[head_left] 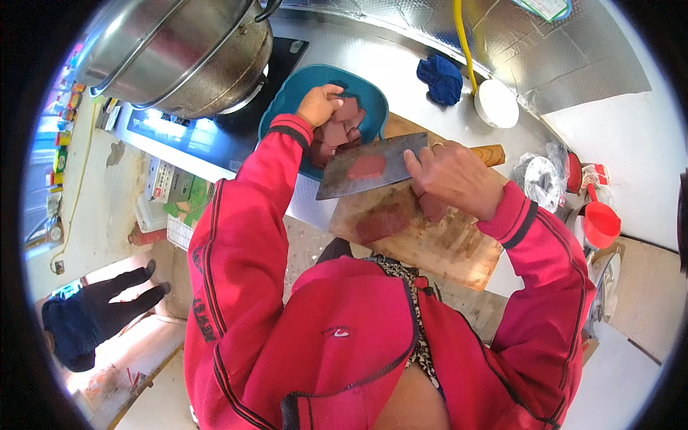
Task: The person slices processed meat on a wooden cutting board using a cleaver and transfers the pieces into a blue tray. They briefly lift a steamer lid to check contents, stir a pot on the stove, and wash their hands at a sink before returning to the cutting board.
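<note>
My right hand (459, 175) is closed on a cleaver (405, 154), its wide dark blade tilted toward the left and its wooden handle showing past the fist. One flat reddish-brown piece (366, 167), like blood curd, lies on the blade. Just beyond the blade is a teal basin (383, 107) with several similar cut chunks (335, 134) in it. My left hand (317, 106) is over the basin's left side, next to the chunks, fingers apart and seemingly holding nothing. Below the cleaver, a wooden cutting board (459, 247) carries another piece (430, 205), partly hidden by my right hand, and a reddish wet patch.
A large steel steamer pot (179, 57) stands on the black glass stove (208, 140) at the far left. Behind the board are a dark blue cloth (439, 79), a white bowl (496, 104) and a yellow hose (464, 43). A red scoop (600, 223) is at the right. Someone in dark clothes (93, 315) is at lower left.
</note>
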